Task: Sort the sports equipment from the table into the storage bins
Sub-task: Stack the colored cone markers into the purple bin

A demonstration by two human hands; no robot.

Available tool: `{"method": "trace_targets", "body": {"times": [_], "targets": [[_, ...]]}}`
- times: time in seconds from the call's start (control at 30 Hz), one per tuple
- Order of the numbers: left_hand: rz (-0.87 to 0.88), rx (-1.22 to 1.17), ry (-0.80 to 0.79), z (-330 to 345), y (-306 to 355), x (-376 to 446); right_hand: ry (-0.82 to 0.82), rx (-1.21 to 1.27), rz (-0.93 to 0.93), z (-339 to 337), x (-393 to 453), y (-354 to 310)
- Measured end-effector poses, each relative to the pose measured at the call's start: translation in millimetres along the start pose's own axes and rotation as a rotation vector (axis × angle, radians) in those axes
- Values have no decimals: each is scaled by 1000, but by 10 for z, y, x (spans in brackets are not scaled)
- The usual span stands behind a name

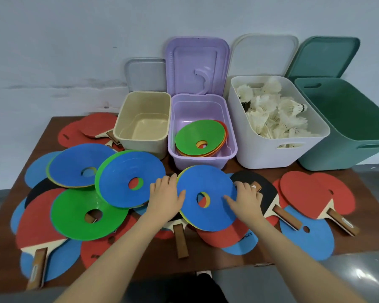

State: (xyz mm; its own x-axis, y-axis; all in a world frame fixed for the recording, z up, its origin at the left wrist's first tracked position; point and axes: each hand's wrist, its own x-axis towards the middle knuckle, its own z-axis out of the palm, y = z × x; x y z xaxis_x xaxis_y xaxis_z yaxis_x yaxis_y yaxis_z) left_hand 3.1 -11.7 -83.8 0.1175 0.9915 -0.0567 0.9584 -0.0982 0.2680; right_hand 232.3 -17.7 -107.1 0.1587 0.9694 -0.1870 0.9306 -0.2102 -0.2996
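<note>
Close to you, at the near edge of the brown table (359, 241), lie ping-pong paddles: a red paddle (36, 221) on your left with its wooden handle pointing at you, and a brown handle (181, 240) poking out from under the pile in the middle. Flat red and blue covers (311, 239) lie under them. One blue cover near the middle has white writing (245, 236) on it, but it is too blurry for me to read for sure.

Your two bare arms reach forward over this mess. Your left hand (165, 196) and your right hand (245, 199) hold a stack of round cones with a blue cone (206, 196) on top, one hand on each side. Your thumbs press on the top, and your fingers curl around the rim. The stack is over the paddles in the middle of the table, just in front of the purple bin.

A black paddle (260, 189) lies right beside your right hand, and a red paddle (304, 193) is further right. To your left sit a green cone (85, 213) and two more blue-topped cone stacks (129, 182), leaning on each other.

At the back stand four bins in a row. The cream bin (142, 127) has paddles behind its left side. The purple bin (202, 132) holds cones with a green one on top. The white bin (271, 127) is full of white shuttlecocks (274, 112). The dark green bin (346, 127) is on the far right. Lids lean on the wall behind them.
</note>
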Motion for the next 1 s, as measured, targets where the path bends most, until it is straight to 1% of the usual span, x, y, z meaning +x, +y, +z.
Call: {"method": "trace_targets", "body": {"times": [0.07,0.13,0.27,0.43,0.57,0.67,0.77,0.93,1.0], "targets": [[2,20,-46,50,15,-44,6,76,19,47,-42,-20],[-2,-57,-20,94,1,-67,54,205,33,60,-82,-56],[17,-257,114,72,-21,-137,155,419,-11,49,-162,-54],[39,-286,239,-73,-81,-206,226,568,-118,-57,-281,-96],[48,-287,355,-250,-123,-181,282,661,-192,-276,-313,-306],[54,-290,429,-443,-92,-86,352,706,-231,-506,-238,-490],[80,-275,454,-646,-39,102,402,689,-278,-753,-62,-629],[93,-209,426,-868,77,627,451,628,-358,-1030,448,-682],[71,-198,402,-909,114,874,447,574,-340,-1104,697,-676]]}}
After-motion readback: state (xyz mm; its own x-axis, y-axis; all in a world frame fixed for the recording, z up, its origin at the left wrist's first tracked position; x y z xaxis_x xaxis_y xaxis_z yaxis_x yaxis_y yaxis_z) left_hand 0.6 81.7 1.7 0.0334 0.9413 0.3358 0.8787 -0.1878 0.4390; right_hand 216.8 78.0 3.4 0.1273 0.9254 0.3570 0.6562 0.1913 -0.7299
